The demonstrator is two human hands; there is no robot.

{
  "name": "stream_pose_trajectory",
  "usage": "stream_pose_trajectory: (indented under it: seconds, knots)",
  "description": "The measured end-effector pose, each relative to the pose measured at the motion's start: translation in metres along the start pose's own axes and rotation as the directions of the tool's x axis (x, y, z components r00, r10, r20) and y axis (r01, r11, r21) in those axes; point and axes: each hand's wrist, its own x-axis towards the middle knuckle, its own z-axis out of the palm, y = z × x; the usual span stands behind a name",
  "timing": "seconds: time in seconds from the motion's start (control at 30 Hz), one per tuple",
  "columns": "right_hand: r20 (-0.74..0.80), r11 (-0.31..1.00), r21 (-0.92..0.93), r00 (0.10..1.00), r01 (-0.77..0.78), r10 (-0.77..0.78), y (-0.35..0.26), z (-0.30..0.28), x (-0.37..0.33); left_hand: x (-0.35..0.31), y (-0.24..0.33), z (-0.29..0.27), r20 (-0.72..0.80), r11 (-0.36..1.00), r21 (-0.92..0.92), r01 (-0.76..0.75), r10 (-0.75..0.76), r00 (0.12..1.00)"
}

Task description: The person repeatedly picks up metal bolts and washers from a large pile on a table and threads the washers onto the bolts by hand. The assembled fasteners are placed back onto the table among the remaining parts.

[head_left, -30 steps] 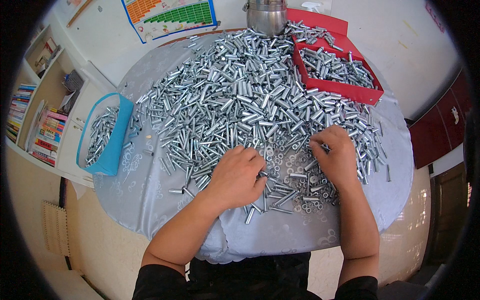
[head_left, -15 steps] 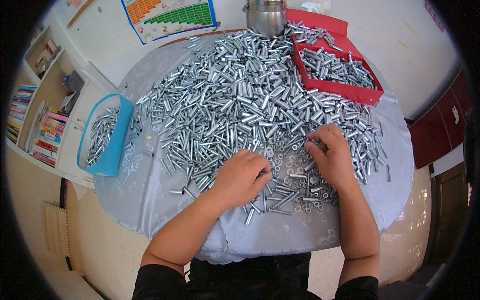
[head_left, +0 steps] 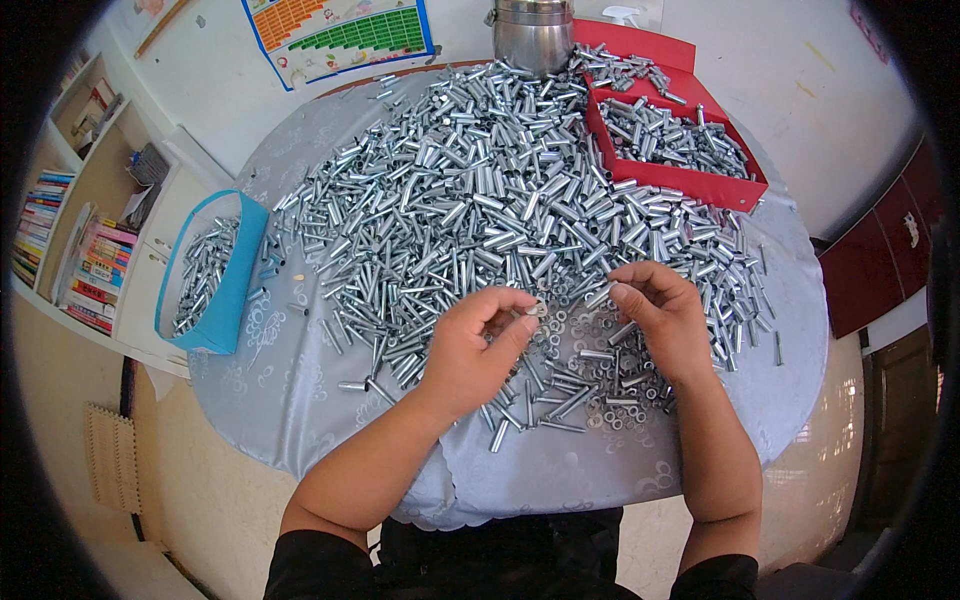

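Between the thumb and fingertips of my left hand (head_left: 470,345) is a small metal washer (head_left: 540,309). My right hand (head_left: 667,318) pinches a short shiny metal sleeve (head_left: 599,297), its free end pointing left toward the washer. The two pieces are apart, held just above the near side of a big heap of metal sleeves and bolts (head_left: 470,190). Below and between my hands lie loose washers and nuts (head_left: 622,412), mixed with several bolts and sleeves. Part of the sleeve is covered by my right fingers.
A blue box (head_left: 222,320) of bolt assemblies stands at the left table edge. At the back right sits an open red box (head_left: 690,181) of similar parts, with more on its lid. A steel pot (head_left: 533,40) stands behind the heap. A patterned grey cloth (head_left: 290,400) covers the round table.
Both hands have lifted slightly off the parts. My left hand has turned and now shows a washer at its fingertips; my right hand has come up with a sleeve.
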Motion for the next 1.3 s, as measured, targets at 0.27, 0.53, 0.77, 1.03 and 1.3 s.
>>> stream_pose_trajectory:
  seconds: [0.27, 0.53, 0.77, 1.03, 1.3]
  knots:
    - [0.069, 0.991, 0.121, 0.997, -0.053, 0.045, -0.002, 0.0, -0.002, 0.008, 0.01, -0.006, -0.102, 0.896, -0.428, 0.119, -0.178, 0.979]
    - [0.123, 0.986, 0.129, 0.989, -0.104, 0.088, -0.004, 0.006, -0.006, 0.008, 0.004, -0.004, -0.067, 0.88, -0.459, 0.124, -0.174, 0.982]
    - [0.165, 0.987, 0.108, 0.981, -0.12, 0.102, -0.002, 0.008, -0.008, 0.006, 0.007, -0.001, -0.005, 0.867, -0.457, 0.2, -0.228, 0.974]
    - [0.176, 0.991, 0.084, 0.981, -0.103, 0.087, -0.003, 0.009, -0.01, 0.0, 0.006, 0.006, 0.081, 0.942, -0.271, 0.2, -0.185, 0.979]
    - [0.128, 0.964, -0.245, 0.989, 0.108, -0.079, -0.01, 0.013, -0.013, -0.005, 0.008, 0.006, 0.154, 0.991, -0.076, 0.11, -0.097, 0.983]
